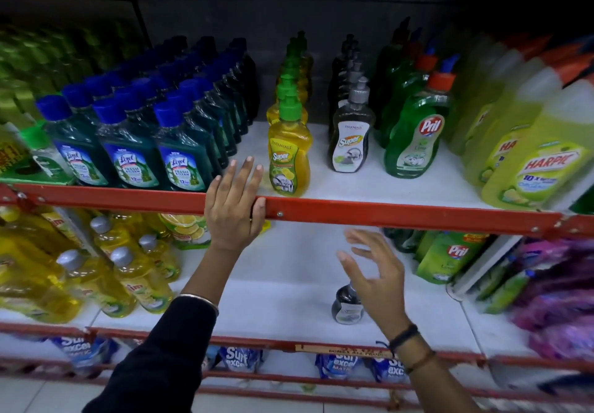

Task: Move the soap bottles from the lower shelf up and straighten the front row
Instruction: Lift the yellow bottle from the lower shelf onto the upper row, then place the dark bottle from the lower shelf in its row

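One dark grey soap bottle point(347, 305) with a pump top stands alone on the white lower shelf point(283, 300). My right hand point(374, 271) hovers just above and beside it, fingers spread, holding nothing. My left hand point(234, 202) rests flat over the red front rail point(385, 211) of the upper shelf, fingers apart. On that upper shelf a row of yellow soap bottles point(289, 158) with green pumps runs back, just right of my left hand. A row of grey soap bottles point(352, 136) stands further right.
Blue-capped Lizol bottles point(131, 152) crowd the upper shelf's left; green Pril bottles point(414, 136) and Harpic bottles point(533, 168) fill its right. Yellow bottles point(106, 281) lie at lower left, Pril pouches point(450, 258) and purple packs point(559, 297) at lower right.
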Available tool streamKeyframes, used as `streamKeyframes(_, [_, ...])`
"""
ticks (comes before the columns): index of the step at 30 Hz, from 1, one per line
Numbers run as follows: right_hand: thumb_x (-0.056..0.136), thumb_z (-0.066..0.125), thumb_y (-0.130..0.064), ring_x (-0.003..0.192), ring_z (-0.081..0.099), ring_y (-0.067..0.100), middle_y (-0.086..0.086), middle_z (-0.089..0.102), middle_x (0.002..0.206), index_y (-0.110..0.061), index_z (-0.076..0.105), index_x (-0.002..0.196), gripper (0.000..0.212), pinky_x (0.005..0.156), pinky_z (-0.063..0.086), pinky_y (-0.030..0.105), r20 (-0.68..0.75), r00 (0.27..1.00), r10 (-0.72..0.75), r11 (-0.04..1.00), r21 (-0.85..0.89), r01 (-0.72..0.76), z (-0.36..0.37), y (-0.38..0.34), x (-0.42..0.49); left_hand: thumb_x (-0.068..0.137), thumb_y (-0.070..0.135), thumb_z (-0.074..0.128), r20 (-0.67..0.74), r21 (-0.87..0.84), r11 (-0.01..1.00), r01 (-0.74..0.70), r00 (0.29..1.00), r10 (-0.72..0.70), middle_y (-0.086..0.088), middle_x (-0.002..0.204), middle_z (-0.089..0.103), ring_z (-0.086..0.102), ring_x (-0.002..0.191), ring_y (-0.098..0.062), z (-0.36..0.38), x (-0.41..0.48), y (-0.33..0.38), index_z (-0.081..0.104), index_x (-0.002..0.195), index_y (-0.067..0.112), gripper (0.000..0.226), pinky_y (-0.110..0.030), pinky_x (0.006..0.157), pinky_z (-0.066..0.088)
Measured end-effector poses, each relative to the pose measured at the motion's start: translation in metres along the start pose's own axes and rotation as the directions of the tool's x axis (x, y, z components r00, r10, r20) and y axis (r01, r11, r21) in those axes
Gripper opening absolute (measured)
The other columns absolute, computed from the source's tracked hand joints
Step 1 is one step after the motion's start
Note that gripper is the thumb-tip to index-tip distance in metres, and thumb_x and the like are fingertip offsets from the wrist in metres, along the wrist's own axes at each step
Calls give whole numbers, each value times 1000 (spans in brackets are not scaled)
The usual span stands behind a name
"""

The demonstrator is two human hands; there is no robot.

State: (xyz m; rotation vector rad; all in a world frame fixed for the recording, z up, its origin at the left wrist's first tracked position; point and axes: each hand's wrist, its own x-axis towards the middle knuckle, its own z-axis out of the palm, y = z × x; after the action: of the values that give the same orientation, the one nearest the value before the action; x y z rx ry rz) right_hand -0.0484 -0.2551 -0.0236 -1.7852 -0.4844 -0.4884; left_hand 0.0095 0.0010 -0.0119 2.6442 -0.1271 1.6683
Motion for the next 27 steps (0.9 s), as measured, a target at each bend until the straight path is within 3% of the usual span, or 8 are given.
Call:
streamKeyframes(4, [77, 71, -48, 129, 43, 5, -19, 44, 139, -32, 36, 138, 72, 102, 37, 19, 158, 934, 322, 947, -48, -318, -12, 62, -39, 102, 38, 22, -12, 5, 1000, 15, 1000, -15, -6, 145, 51, 41, 139, -25, 2, -1, 2, 50, 140, 16, 52, -41, 108, 33])
streamKeyframes(6, [74, 74, -43, 133, 35, 7, -14, 36, 146, -31, 23, 144, 87, 104, 31, 23, 244, 863, 442, 896, -90, -434, -14, 89, -51, 102, 39, 22, -16, 18, 1000, 24, 1000, -23, -5, 145, 51, 41, 139, -25, 4, -1, 1, 50, 140, 16, 52, -41, 108, 34])
streamKeyframes(10, [79, 75, -18, 128, 43, 15, -2, 43, 141, -30, 30, 139, 76, 100, 35, 14, 374, 756, 537, 840, -160, -518, -14, 120, -65, 102, 39, 21, -28, 37, 999, 31, 999, -30, -6, 145, 51, 41, 140, -25, 7, -2, 2, 51, 139, 17, 53, -41, 107, 35])
streamKeyframes(12, [81, 68, -1, 120, 53, 24, 3, 56, 124, -28, 42, 125, 59, 92, 39, 6, 340, 773, 536, 843, -168, -511, -13, 124, -66, 102, 39, 21, -31, 49, 998, 28, 999, -27, -6, 145, 51, 41, 140, -25, 8, -2, 1, 50, 140, 17, 53, -41, 107, 35])
streamKeyframes(15, [76, 67, 9, 105, 60, 24, 1, 63, 107, -28, 52, 108, 51, 93, 48, 24, 284, 786, 549, 836, -188, -516, -17, 122, -61, 102, 39, 20, -29, 59, 998, 30, 999, -28, -6, 146, 50, 40, 140, -25, 9, -3, 1, 49, 141, 17, 54, -41, 107, 35])
streamKeyframes(17, [73, 71, 5, 97, 62, 12, -4, 65, 102, -34, 54, 101, 51, 91, 49, 27, 296, 787, 542, 840, -210, -500, -23, 119, -60, 102, 39, 20, -23, 57, 998, 34, 999, -33, -6, 146, 50, 39, 141, -24, 8, -2, 1, 49, 141, 17, 54, -41, 107, 35])
streamKeyframes(20, [72, 77, -3, 90, 60, -7, -13, 67, 100, -40, 56, 97, 50, 82, 45, 17, 307, 809, 502, 865, -186, -466, -32, 107, -57, 102, 40, 20, -13, 50, 998, 39, 999, -39, -6, 147, 49, 39, 141, -24, 8, -2, 1, 46, 143, 17, 54, -41, 107, 34])
streamKeyframes(27, [68, 81, -19, 96, 65, 5, -7, 71, 105, -25, 61, 109, 46, 84, 50, 20, 249, 903, 351, 925, 59, -376, -51, 35, -20, 101, 38, 22, 11, 22, 998, 58, 998, -58, -7, 150, 44, 34, 144, -23, 6, -2, 3, 39, 148, 16, 54, -41, 109, 32])
